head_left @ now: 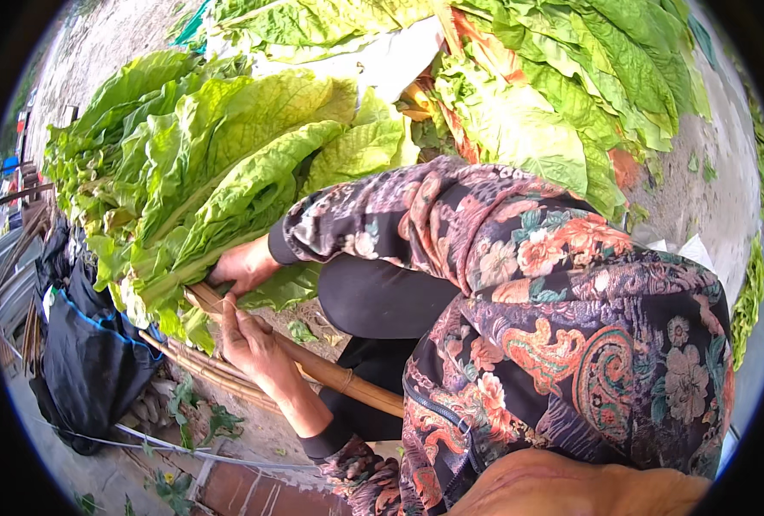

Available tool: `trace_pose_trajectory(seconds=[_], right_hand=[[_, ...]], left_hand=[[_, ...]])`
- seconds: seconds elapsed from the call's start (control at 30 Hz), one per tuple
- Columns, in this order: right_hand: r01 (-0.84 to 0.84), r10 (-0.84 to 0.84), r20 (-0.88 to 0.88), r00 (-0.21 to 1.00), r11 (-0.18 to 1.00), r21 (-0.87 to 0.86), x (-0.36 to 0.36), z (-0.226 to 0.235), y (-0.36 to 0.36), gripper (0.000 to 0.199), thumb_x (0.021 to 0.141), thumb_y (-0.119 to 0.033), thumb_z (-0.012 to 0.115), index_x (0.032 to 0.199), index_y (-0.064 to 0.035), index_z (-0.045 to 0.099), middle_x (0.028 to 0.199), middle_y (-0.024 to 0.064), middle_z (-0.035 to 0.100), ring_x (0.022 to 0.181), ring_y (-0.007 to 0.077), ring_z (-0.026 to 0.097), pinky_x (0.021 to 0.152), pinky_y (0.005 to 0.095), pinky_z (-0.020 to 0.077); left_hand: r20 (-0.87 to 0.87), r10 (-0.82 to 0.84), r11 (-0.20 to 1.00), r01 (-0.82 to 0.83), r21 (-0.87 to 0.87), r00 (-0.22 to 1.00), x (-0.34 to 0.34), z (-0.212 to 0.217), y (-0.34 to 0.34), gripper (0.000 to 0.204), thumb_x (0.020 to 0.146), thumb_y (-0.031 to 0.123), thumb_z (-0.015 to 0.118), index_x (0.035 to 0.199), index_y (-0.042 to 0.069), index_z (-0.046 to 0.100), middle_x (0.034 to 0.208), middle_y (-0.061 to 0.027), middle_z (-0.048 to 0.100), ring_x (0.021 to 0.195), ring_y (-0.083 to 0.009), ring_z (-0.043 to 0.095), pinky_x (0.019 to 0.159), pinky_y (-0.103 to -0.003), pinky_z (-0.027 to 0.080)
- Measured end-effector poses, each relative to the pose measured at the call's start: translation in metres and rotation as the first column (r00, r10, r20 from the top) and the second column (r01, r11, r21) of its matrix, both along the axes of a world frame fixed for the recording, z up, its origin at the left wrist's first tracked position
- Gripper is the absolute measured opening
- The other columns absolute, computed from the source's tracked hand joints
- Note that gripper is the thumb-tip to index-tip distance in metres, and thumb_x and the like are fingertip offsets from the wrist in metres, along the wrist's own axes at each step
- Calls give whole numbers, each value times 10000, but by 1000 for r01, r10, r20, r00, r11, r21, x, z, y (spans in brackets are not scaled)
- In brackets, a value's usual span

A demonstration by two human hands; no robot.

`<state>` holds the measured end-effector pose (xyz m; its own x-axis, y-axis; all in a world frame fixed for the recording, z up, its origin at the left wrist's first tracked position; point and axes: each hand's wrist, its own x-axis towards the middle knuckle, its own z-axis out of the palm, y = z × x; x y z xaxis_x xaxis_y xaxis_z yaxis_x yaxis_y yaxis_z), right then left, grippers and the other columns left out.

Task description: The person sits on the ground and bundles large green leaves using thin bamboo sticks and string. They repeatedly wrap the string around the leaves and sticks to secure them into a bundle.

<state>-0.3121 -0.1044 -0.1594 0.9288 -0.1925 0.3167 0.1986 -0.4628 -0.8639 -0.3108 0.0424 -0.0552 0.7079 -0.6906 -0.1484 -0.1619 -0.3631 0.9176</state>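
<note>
A wooden pole (339,375) slants from my lap up to a thick pile of large yellow-green leaves (218,172), which look like tobacco. My left hand (257,348) is closed round the pole near its far end, with thumb and forefinger pinched together. Just beyond it, my right hand (246,265) reaches down to the leaf stalks beside the pole's end. Its fingertips are hidden among the stalks and leaves. Whether the right hand grips a stalk I cannot make out.
More broad leaves (588,77) lie heaped at the far right beside a white sheet (365,69). At the left stand a black bag (94,357) with blue trim and some scrap. Several thin canes (218,371) lie beneath my left hand. Reddish tiles (270,492) show at the lower edge.
</note>
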Motion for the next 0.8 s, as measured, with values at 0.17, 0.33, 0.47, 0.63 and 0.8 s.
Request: trace_pose_trajectory(seconds=[0.17,0.33,0.47,0.63,0.8], right_hand=[[585,-607,-307,733,793,-169,-217,-34,-68,234,841,-264,628,981,-77,621,942,93,633,791,231,615,729,296,508],[593,-803,-525,-283,283,-754,-411,-121,-124,599,761,-316,719,1161,52,468,1112,176,507,964,260,568,810,385,486],[521,-843,-440,-310,236,-820,-459,-171,-114,355,768,-219,666,1051,-35,555,1041,166,576,955,319,591,827,426,476],[884,-846,-528,-75,188,-427,-464,-85,-134,350,821,-134,609,1128,28,562,1074,169,629,973,283,609,867,376,462],[737,-707,-549,446,-59,673,-491,31,-174,307,902,-144,534,1153,32,533,950,76,610,828,177,636,736,258,523]], left_hand=[[172,6,1000,-4,-10,985,-5,-3,4,343,963,69,435,1289,-34,472,653,39,373,576,-38,330,497,-182,267],[332,20,996,-47,74,943,8,3,15,352,956,70,449,1299,0,482,681,28,414,580,-50,337,503,-187,279],[410,-4,996,-34,87,912,13,-7,4,346,952,67,455,1290,-2,488,754,14,468,605,-51,368,525,-191,315],[329,39,998,-53,33,943,22,-12,9,344,951,56,444,1288,-6,482,1011,-25,577,629,-51,379,546,-193,361],[337,62,994,-89,66,940,32,-17,20,340,952,66,453,1282,-7,488,1074,-8,590,633,-49,391,552,-187,359]])
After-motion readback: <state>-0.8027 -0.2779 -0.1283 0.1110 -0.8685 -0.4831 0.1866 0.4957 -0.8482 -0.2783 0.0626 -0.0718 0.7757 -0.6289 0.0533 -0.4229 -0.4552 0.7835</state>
